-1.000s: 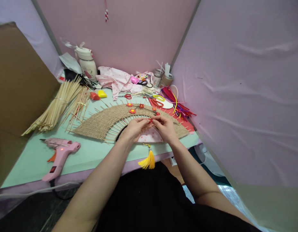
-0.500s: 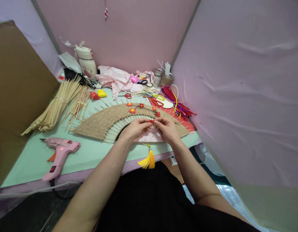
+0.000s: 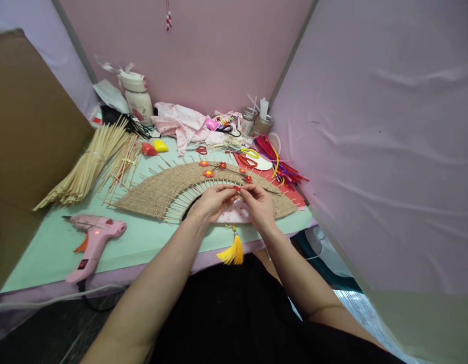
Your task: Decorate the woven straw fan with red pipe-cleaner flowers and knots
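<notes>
Between the fingertips of both hands is a small red piece [image 3: 236,188], partly covered and too small to name exactly; it looks like soft clay. My left hand [image 3: 218,200] pinches it from the left, and my right hand [image 3: 260,203] pinches from the right. Both are over the inner curve of a woven fan [image 3: 150,194] with thin sticks for ribs. Several red and yellow flowers [image 3: 207,174] decorate the fan along a dark branch line. Below the hands shows the fan's pink patterned base [image 3: 236,215]. A yellow tassel [image 3: 233,251] hangs at the table's front edge.
A pink glue gun [image 3: 95,240] lies front left, its cord over the edge. Bundled sticks [image 3: 88,164], red clay [image 3: 148,148] and yellow clay [image 3: 160,145] are behind it. Scissors [image 3: 249,161] and pipe cleaners [image 3: 281,164] lie back right. A bottle [image 3: 138,101] stands at the back.
My right hand has shifted slightly left and its wrist has turned a little. The red piece has moved slightly up and left between the fingertips. The fan and tools have stayed put.
</notes>
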### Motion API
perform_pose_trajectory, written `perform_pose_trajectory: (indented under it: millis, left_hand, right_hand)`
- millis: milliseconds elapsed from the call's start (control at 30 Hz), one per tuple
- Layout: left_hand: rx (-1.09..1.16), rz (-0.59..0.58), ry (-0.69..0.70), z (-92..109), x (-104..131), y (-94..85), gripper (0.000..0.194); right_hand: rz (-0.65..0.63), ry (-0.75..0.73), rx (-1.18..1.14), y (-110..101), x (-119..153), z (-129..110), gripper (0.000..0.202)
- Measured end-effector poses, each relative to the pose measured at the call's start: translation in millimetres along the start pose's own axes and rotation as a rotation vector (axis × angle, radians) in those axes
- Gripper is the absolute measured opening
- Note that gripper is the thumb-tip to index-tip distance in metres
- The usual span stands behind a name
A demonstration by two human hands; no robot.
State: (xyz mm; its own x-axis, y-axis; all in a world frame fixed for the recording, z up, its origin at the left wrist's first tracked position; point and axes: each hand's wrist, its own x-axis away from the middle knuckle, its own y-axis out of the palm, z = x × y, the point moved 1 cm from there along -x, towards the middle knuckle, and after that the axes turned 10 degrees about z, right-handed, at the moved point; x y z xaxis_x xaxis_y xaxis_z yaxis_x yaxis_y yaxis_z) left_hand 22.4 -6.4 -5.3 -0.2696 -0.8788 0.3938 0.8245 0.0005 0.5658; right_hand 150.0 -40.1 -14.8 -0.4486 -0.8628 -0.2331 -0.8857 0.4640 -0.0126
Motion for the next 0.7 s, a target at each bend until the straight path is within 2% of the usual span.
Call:
perform_pose_trajectory:
  millis: [267,333,433,533,700]
  left_hand:
    - [-0.041,-0.064,-0.033,2.1,1.1,-1.2,0.008]
    - [-0.065,-0.043,0.007,0.2,1.1,-0.5,0.011]
    - [-0.164,-0.016,0.140,-3.8,-0.1,0.3,0.016]
    - [-0.234,-0.010,0.244,-6.9,-2.8,-0.3,0.021]
    - [-0.201,-0.051,0.258,-7.3,-5.8,-1.6,0.022]
  right_hand:
    - [0.009,-0.130,0.107,2.2,3.0,-0.7,0.019]
    - [0.014,-0.188,0.199,0.7,3.1,-1.5,0.018]
    - [0.033,-0.271,0.355,-2.0,3.2,-2.9,0.015]
    - [0.029,-0.310,0.413,-3.2,2.9,-4.3,0.014]
    - [0.040,-0.287,0.364,-2.2,2.3,-4.0,0.014]
